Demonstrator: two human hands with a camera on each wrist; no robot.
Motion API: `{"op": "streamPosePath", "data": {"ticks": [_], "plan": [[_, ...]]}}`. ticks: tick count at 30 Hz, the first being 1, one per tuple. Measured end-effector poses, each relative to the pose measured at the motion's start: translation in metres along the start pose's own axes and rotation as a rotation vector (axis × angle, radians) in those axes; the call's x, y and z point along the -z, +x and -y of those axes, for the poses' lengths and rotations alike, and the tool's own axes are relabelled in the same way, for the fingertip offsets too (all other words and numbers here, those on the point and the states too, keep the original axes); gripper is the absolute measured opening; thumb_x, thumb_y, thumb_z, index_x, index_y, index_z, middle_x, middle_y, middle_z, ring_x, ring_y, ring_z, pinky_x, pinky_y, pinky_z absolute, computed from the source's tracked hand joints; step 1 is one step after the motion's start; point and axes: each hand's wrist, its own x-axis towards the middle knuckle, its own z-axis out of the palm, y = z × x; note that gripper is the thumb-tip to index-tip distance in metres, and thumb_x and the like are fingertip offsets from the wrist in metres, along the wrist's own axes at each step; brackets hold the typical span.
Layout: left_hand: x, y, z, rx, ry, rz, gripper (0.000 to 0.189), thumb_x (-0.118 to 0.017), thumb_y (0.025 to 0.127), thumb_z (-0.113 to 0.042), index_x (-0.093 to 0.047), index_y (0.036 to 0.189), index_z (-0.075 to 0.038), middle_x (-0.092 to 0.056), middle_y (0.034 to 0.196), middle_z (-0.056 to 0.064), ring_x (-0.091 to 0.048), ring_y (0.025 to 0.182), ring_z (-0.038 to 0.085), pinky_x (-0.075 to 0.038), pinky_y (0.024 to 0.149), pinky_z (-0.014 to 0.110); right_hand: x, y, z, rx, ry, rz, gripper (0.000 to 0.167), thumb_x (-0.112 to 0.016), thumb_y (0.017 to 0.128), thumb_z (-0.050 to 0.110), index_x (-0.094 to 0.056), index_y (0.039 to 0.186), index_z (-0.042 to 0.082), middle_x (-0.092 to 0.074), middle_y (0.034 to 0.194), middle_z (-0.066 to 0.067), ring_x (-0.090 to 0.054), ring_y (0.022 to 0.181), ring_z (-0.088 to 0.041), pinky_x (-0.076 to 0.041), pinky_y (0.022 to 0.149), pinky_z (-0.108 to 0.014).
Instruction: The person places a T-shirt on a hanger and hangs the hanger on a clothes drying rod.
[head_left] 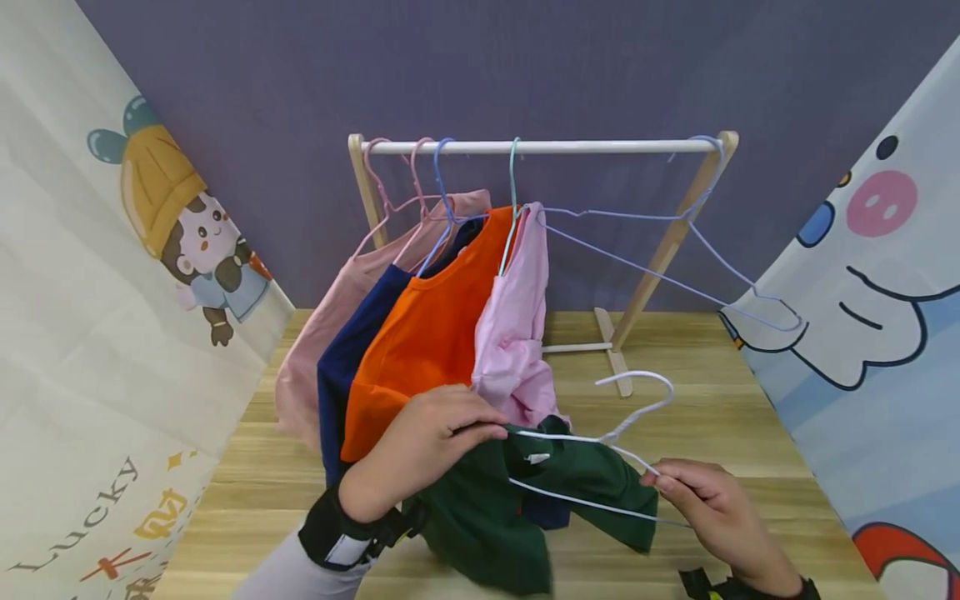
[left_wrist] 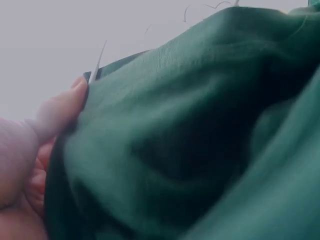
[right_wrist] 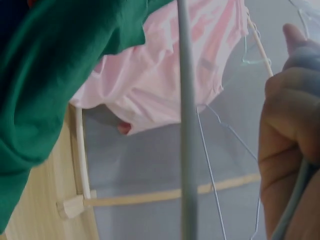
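Observation:
In the head view, my left hand [head_left: 431, 437] pinches a dark green shirt [head_left: 483, 512] near its neckline, where one arm of a white wire hanger [head_left: 621, 427] enters the cloth. The opposite corner of that hanger is gripped by my right hand [head_left: 712, 504], outside the garment. The hanger's hook points up, and its lower bar crosses in front of the shirt's other half. In the left wrist view, my thumb presses the green cloth [left_wrist: 165, 130] beside a bit of wire; folds hide the rest. The hanger's bar [right_wrist: 188, 150] runs across the right wrist view.
A rack with a white rail [head_left: 600, 147] stands behind. Hanging from it are a dusty pink garment [head_left: 322, 342], a navy one [head_left: 367, 321], an orange one [head_left: 427, 333], a light pink one [head_left: 517, 333] and a bare blue hanger [head_left: 637, 268]. Printed cloths flank the wooden tabletop [head_left: 705, 400].

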Motion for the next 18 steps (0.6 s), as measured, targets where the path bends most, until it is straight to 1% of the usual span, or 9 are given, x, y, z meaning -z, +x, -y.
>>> {"op": "streamPosePath", "data": {"ticks": [1, 3, 6, 7, 8, 11, 13, 16, 18], "plan": [[-0.002, 0.000, -0.001, 0.008, -0.007, -0.001, 0.013, -0.082, 0.089, -0.020, -0.081, 0.101, -0.017, -0.077, 0.095, -0.009, -0.070, 0.089, 0.006, -0.057, 0.089, 0.022, -0.002, 0.002, 0.000, -0.011, -0.021, 0.004, 0.047, -0.046, 0.088, -0.033, -0.071, 0.111, 0.000, -0.049, 0.075, 0.000, -0.043, 0.066, -0.011, -0.041, 0.060, -0.023], [-0.006, -0.001, -0.003, 0.015, -0.010, -0.001, 0.012, -0.082, 0.089, -0.020, -0.081, 0.101, -0.017, -0.077, 0.096, -0.008, -0.070, 0.089, 0.006, -0.058, 0.089, 0.021, -0.006, 0.004, 0.001, -0.029, -0.061, 0.020, 0.047, -0.047, 0.089, -0.032, -0.071, 0.110, 0.002, -0.058, 0.080, 0.000, -0.047, 0.069, -0.010, -0.042, 0.063, -0.022], [-0.013, -0.001, -0.005, 0.005, -0.006, -0.008, 0.013, -0.082, 0.089, -0.019, -0.081, 0.102, -0.017, -0.078, 0.096, -0.007, -0.071, 0.089, 0.006, -0.058, 0.089, 0.020, -0.012, 0.008, 0.002, -0.052, -0.126, 0.042, 0.047, -0.049, 0.089, -0.030, -0.071, 0.108, 0.006, -0.069, 0.093, 0.005, -0.054, 0.075, -0.009, -0.047, 0.067, -0.022], [-0.016, 0.000, -0.006, 0.001, -0.005, -0.015, 0.014, -0.082, 0.088, -0.019, -0.081, 0.102, -0.016, -0.078, 0.096, -0.006, -0.071, 0.088, 0.007, -0.058, 0.089, 0.019, -0.014, 0.009, 0.002, -0.052, -0.130, 0.050, 0.047, -0.049, 0.090, -0.030, -0.071, 0.108, 0.007, -0.071, 0.099, 0.005, -0.056, 0.078, -0.009, -0.048, 0.068, -0.022], [-0.018, 0.000, -0.007, 0.001, -0.006, -0.024, 0.014, -0.083, 0.087, -0.019, -0.081, 0.101, -0.016, -0.078, 0.097, -0.006, -0.071, 0.088, 0.008, -0.058, 0.088, 0.019, -0.016, 0.010, 0.002, -0.046, -0.126, 0.059, 0.047, -0.049, 0.090, -0.030, -0.071, 0.107, 0.007, -0.072, 0.100, 0.005, -0.057, 0.079, -0.008, -0.049, 0.069, -0.022], [-0.026, 0.003, -0.011, 0.004, -0.028, -0.049, 0.016, -0.084, 0.085, -0.017, -0.082, 0.100, -0.014, -0.079, 0.096, -0.004, -0.072, 0.087, 0.009, -0.058, 0.088, 0.018, -0.020, 0.014, 0.002, -0.018, -0.097, 0.060, 0.048, -0.049, 0.088, -0.032, -0.071, 0.108, 0.006, -0.073, 0.102, 0.004, -0.061, 0.083, -0.005, -0.052, 0.072, -0.021], [-0.032, 0.004, -0.014, 0.002, -0.041, -0.054, 0.016, -0.085, 0.085, -0.017, -0.083, 0.100, -0.014, -0.079, 0.095, -0.004, -0.072, 0.087, 0.009, -0.057, 0.087, 0.017, -0.023, 0.017, 0.003, -0.009, -0.097, 0.069, 0.048, -0.051, 0.088, -0.031, -0.072, 0.109, 0.006, -0.074, 0.104, 0.003, -0.065, 0.089, -0.002, -0.054, 0.077, -0.018], [-0.041, 0.006, -0.017, -0.015, -0.035, -0.054, 0.016, -0.084, 0.086, -0.017, -0.083, 0.103, -0.014, -0.080, 0.097, -0.004, -0.072, 0.088, 0.009, -0.056, 0.088, 0.016, -0.028, 0.020, 0.004, -0.009, -0.138, 0.083, 0.049, -0.055, 0.088, -0.029, -0.073, 0.112, 0.010, -0.075, 0.106, 0.002, -0.068, 0.096, 0.000, -0.056, 0.081, -0.017], [-0.046, 0.007, -0.018, -0.035, 0.000, -0.062, 0.017, -0.084, 0.087, -0.018, -0.082, 0.104, -0.014, -0.080, 0.099, -0.004, -0.073, 0.089, 0.010, -0.056, 0.090, 0.017, -0.032, 0.022, 0.004, -0.012, -0.177, 0.091, 0.048, -0.058, 0.088, -0.026, -0.073, 0.112, 0.012, -0.075, 0.106, 0.002, -0.068, 0.096, 0.000, -0.056, 0.080, -0.016]]}}
